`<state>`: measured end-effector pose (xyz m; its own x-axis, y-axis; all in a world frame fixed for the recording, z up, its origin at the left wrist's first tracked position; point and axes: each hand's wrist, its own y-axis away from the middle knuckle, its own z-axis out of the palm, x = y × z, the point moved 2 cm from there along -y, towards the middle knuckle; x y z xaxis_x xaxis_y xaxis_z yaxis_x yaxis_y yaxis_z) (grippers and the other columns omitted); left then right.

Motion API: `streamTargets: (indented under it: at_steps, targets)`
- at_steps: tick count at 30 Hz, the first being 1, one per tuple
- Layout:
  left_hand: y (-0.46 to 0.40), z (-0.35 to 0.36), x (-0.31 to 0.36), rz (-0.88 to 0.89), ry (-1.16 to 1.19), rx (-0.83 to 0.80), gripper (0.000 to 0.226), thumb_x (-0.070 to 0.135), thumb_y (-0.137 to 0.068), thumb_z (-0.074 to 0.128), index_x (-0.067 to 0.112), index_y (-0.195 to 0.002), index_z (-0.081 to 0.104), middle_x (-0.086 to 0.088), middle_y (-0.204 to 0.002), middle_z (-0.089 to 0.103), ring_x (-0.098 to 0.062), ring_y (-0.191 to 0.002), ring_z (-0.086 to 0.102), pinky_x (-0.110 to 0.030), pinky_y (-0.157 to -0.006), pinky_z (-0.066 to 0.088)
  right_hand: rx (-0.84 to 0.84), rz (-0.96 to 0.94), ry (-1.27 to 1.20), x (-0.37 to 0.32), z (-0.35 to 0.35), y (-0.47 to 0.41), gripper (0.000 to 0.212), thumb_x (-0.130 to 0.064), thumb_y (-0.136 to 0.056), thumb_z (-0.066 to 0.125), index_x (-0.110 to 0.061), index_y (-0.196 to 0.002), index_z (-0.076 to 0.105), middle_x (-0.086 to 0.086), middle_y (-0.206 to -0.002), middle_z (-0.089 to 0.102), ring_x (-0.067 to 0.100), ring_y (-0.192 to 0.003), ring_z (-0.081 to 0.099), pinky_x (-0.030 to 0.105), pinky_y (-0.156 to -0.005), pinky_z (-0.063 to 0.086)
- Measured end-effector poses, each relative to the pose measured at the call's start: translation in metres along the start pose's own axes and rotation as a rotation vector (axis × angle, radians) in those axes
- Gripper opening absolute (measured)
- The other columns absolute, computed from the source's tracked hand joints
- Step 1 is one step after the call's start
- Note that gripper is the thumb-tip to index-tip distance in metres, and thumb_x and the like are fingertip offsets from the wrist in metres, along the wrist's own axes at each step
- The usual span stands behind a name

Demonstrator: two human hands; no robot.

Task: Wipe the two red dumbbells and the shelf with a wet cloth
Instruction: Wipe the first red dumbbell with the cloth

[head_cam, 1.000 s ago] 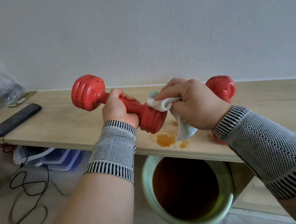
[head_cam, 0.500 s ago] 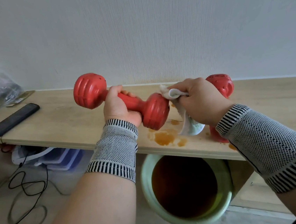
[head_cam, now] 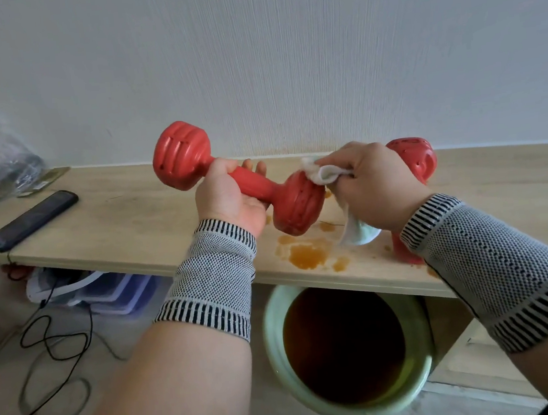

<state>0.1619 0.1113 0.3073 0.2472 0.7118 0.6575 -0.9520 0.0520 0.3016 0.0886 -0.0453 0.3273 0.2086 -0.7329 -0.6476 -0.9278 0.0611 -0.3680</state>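
Frame centre: left hand (head_cam: 227, 198) grips dumbbell (head_cam: 243, 183) by its handle, held above shelf (head_cam: 125, 219), long axis upper-left to lower-right. Right hand (head_cam: 375, 183) pinches wet cloth (head_cam: 325, 173) vs. lower-right head. 2nd dumbbell (head_cam: 419, 158) behind it.

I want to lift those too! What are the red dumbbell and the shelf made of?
The red dumbbell in the left hand looks like moulded plastic or vinyl coating: matte, ribbed ends, small holes. The shelf looks like light wood or wood-look laminate, with visible grain and orange stains.
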Motion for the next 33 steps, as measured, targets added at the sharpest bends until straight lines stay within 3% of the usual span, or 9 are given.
streamTargets:
  at_steps: [4, 7, 10, 13, 19, 23, 26, 31, 33]
  targets:
    - [0.000, -0.001, 0.001, 0.019, -0.058, -0.018, 0.013, 0.000, -0.087, 0.049, 0.010, -0.094, 0.052, -0.003, -0.086, 0.059, -0.024, -0.081, 0.067, -0.046, -0.091, 0.049, 0.003, -0.067, -0.012, -0.008, 0.003, 0.005, 0.031, -0.001, -0.082, 0.054, -0.020, -0.098, 0.072, -0.004, -0.093, 0.065, 0.009, -0.083, 0.059, 0.020, -0.075, 0.045]
    - [0.001, -0.001, 0.001, 0.035, -0.099, -0.045, 0.010, 0.001, -0.093, 0.049, 0.010, -0.089, 0.051, -0.005, -0.086, 0.058, -0.024, -0.082, 0.067, -0.044, -0.087, 0.050, 0.004, -0.101, -0.032, -0.013, 0.000, 0.005, 0.033, 0.002, -0.079, 0.053, -0.022, -0.095, 0.071, -0.017, -0.078, 0.060, -0.002, -0.069, 0.054, 0.005, -0.064, 0.040]
    - [0.005, 0.000, -0.001, 0.050, -0.105, -0.066, 0.009, 0.007, -0.096, 0.052, 0.011, -0.088, 0.052, -0.006, -0.083, 0.061, -0.020, -0.073, 0.066, -0.044, -0.089, 0.052, 0.069, -0.041, -0.106, -0.004, -0.005, 0.002, 0.021, -0.004, -0.083, 0.057, -0.021, -0.086, 0.069, -0.004, -0.073, 0.067, 0.008, -0.065, 0.061, 0.022, -0.060, 0.049]
    - [0.007, 0.000, -0.002, 0.047, -0.105, -0.084, 0.017, 0.012, -0.098, 0.051, 0.012, -0.081, 0.050, -0.005, -0.067, 0.057, -0.017, -0.059, 0.057, -0.038, -0.078, 0.049, 0.052, -0.012, -0.125, 0.001, -0.001, 0.001, 0.021, -0.002, -0.083, 0.056, -0.019, -0.085, 0.068, 0.001, -0.076, 0.068, 0.012, -0.069, 0.062, 0.027, -0.061, 0.049]
    - [0.006, 0.001, 0.001, 0.066, -0.016, -0.061, 0.019, 0.008, -0.097, 0.050, 0.013, -0.079, 0.049, -0.002, -0.063, 0.051, -0.012, -0.053, 0.055, -0.033, -0.065, 0.052, -0.016, -0.211, -0.089, -0.022, -0.002, 0.007, 0.032, 0.001, -0.077, 0.051, -0.017, -0.092, 0.073, -0.006, -0.093, 0.060, 0.004, -0.078, 0.056, 0.009, -0.069, 0.042]
    - [0.005, 0.000, -0.001, 0.073, -0.088, -0.085, 0.015, 0.012, -0.097, 0.051, 0.014, -0.082, 0.050, 0.000, -0.065, 0.054, -0.013, -0.055, 0.055, -0.031, -0.063, 0.050, -0.010, 0.016, -0.074, -0.003, -0.002, 0.002, 0.015, -0.010, -0.086, 0.056, -0.010, -0.078, 0.070, 0.002, -0.073, 0.062, 0.012, -0.066, 0.056, 0.028, -0.064, 0.047]
    - [0.009, 0.006, 0.000, 0.120, -0.115, -0.150, 0.012, 0.010, -0.097, 0.051, 0.014, -0.085, 0.050, 0.000, -0.067, 0.055, -0.013, -0.058, 0.055, -0.030, -0.063, 0.050, 0.028, 0.112, -0.140, 0.006, -0.004, -0.002, 0.017, -0.007, -0.086, 0.054, -0.002, -0.075, 0.065, 0.007, -0.064, 0.059, 0.014, -0.059, 0.052, 0.026, -0.056, 0.041]
    - [0.012, 0.013, 0.001, 0.380, -0.349, -0.200, 0.013, 0.003, -0.094, 0.052, 0.012, -0.085, 0.047, -0.001, -0.064, 0.055, -0.012, -0.056, 0.053, -0.029, -0.058, 0.046, -0.103, -0.068, -0.133, -0.024, -0.004, 0.004, 0.030, 0.005, -0.081, 0.050, -0.019, -0.082, 0.069, -0.010, -0.080, 0.063, -0.003, -0.068, 0.057, 0.006, -0.062, 0.042]
    - [0.014, 0.011, -0.002, 0.414, -0.435, -0.196, 0.012, 0.002, -0.092, 0.053, 0.011, -0.087, 0.048, -0.002, -0.065, 0.055, -0.012, -0.056, 0.053, -0.029, -0.058, 0.047, -0.185, -0.135, -0.048, -0.032, -0.002, 0.007, 0.033, 0.004, -0.079, 0.050, -0.021, -0.085, 0.070, -0.011, -0.087, 0.063, 0.001, -0.077, 0.057, 0.011, -0.070, 0.044]
